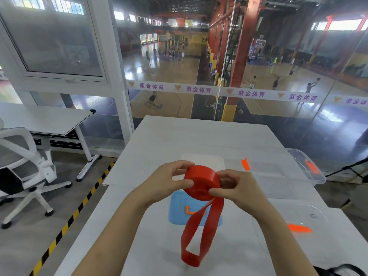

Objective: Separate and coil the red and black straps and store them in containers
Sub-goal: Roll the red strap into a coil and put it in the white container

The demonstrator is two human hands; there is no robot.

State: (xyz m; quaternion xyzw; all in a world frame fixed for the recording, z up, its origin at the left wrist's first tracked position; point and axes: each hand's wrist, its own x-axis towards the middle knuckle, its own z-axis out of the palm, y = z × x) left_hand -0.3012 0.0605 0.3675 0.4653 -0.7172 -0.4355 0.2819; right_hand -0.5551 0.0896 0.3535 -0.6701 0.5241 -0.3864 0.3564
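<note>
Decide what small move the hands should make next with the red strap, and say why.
Probably wind on one more turn of slack: the left hand and right hand grip the coiled part of the red strap, but a long loop of it hangs loose above the table.

The strap coil (201, 182) sits between the left hand (169, 180) and the right hand (235, 188), above the middle of the table (199, 132). Its loose loop (199, 236) hangs down from the coil's right side toward the table's near edge. A flat lid (177, 210) lies on the table under the coil and behind the loop. A shallow tray (205, 160) lies just behind the hands. To the right, a storage box (288, 170) stands at the table's edge, with a second box (298, 222) nearer, on the near right. Left of the table, apart from it, stands a desk (45, 120), with an office chair (23, 166) before it. A glass wall (278, 108) rises behind the table.
</note>
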